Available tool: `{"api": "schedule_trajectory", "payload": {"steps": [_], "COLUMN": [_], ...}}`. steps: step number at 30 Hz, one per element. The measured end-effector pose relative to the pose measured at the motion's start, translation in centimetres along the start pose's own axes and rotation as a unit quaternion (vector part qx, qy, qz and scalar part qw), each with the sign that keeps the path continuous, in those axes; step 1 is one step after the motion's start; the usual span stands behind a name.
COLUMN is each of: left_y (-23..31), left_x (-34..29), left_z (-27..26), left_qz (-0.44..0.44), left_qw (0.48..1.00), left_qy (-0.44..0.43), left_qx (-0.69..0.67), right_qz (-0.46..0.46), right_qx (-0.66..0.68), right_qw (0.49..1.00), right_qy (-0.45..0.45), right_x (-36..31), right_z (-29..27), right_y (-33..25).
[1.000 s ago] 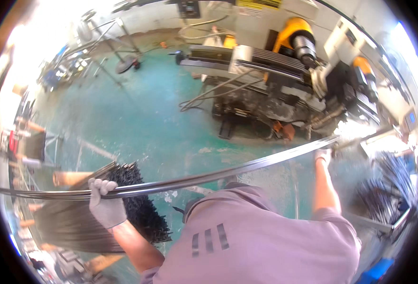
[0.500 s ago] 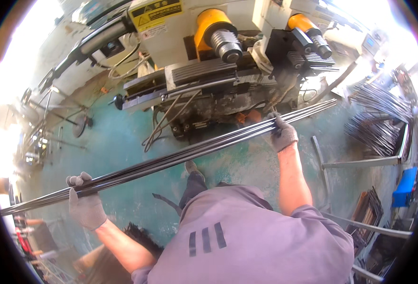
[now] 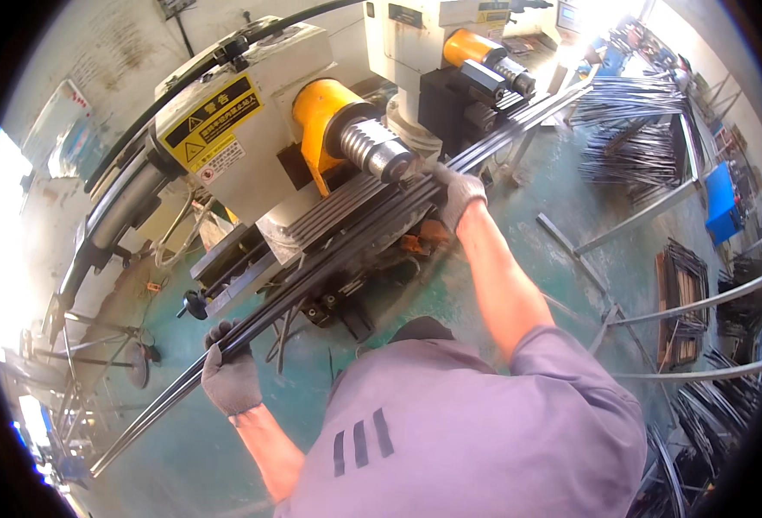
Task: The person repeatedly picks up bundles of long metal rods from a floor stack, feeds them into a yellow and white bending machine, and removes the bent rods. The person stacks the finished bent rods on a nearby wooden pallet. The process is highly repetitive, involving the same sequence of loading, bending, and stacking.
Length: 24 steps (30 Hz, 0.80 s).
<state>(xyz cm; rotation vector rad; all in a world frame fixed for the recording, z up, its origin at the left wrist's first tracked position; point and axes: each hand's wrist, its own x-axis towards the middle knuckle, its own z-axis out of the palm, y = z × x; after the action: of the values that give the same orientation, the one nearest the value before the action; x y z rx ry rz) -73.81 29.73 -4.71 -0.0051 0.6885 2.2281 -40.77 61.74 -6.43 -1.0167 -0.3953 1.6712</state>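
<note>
A bundle of long thin metal tubes (image 3: 312, 269) runs slantwise from the lower left to the upper right, held between both gloved hands. My left hand (image 3: 231, 371), in a grey glove, closes round the tubes near their lower end. Farther up, my right hand (image 3: 462, 195) grips the same bundle, its fingertips partly hidden behind it. The tubes lie across the front of a machine bed with grooved slots (image 3: 342, 211); whether they touch it I cannot tell. Just above the right hand's side sits a ribbed metal spindle (image 3: 379, 151) in an orange housing (image 3: 325, 112).
A second orange-housed spindle (image 3: 489, 59) stands farther right. Stacked metal rods (image 3: 631, 142) rest on a frame at the right, near a blue box (image 3: 721, 204). A steel frame bar (image 3: 575, 250) lies low on the right. A round-based stand (image 3: 138, 364) is at the left.
Both hands have carried the tubes forward to the machine, and the bundle now slants more steeply. The view has turned and come closer to the machine.
</note>
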Motion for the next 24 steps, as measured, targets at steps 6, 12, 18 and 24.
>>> {"api": "schedule_trajectory", "payload": {"steps": [6, 12, 18, 24], "left_y": [3.4, 3.4, -0.7, -1.2], "left_x": [6.0, 8.5, 9.4, 10.6], "left_z": [-4.5, -4.8, -3.2, -2.8], "left_qz": [0.031, 0.014, 0.009, 0.01], "left_qw": [0.998, 0.998, 0.989, 0.995], "left_qy": [0.002, 0.042, 0.111, 0.078], "left_qx": [0.057, 0.051, 0.098, 0.062], "right_qz": [0.033, -0.004, -0.014, 0.027], "right_qx": [-0.055, -0.043, -0.036, -0.033], "right_qw": [0.998, 0.999, 0.998, 0.998], "right_qy": [0.008, 0.021, 0.042, -0.043], "right_x": [8.0, 16.6, 16.7, 12.1], "right_z": [1.7, 0.1, -1.2, 0.3], "right_y": [-3.2, -5.1, -5.7, -1.5]}}
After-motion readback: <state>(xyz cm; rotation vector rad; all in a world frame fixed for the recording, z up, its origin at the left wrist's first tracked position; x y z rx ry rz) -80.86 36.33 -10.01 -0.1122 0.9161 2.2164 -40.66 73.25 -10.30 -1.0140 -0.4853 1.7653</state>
